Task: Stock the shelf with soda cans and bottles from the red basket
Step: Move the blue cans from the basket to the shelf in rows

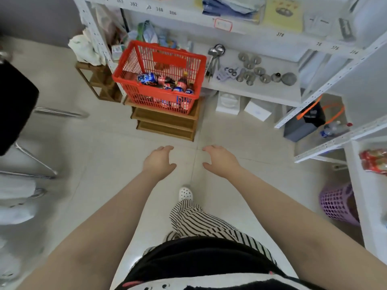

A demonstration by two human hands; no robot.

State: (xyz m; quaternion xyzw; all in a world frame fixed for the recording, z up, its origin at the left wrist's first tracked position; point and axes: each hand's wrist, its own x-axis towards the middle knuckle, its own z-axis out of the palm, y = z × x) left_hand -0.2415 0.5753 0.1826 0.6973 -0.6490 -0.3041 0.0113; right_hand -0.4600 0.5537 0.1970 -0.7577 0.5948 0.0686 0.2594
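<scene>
A red basket (134, 59) stands on a stack of wooden trays (165, 122) in front of the white shelf (257, 88). Several soda cans (146, 78) and dark bottles (182, 80) lie inside it. My left hand (160, 160) and my right hand (219, 159) are stretched out side by side above the floor, well short of the basket. Both have loosely curved fingers and hold nothing.
Metal cups and spoons (251, 70) lie on the shelf to the right of the basket. White boxes (228, 103) sit underneath. A dark bag (307, 120) and a plastic bottle (335, 129) rest on a lower right shelf. A purple basket (337, 204) stands right, a black chair (14, 105) left.
</scene>
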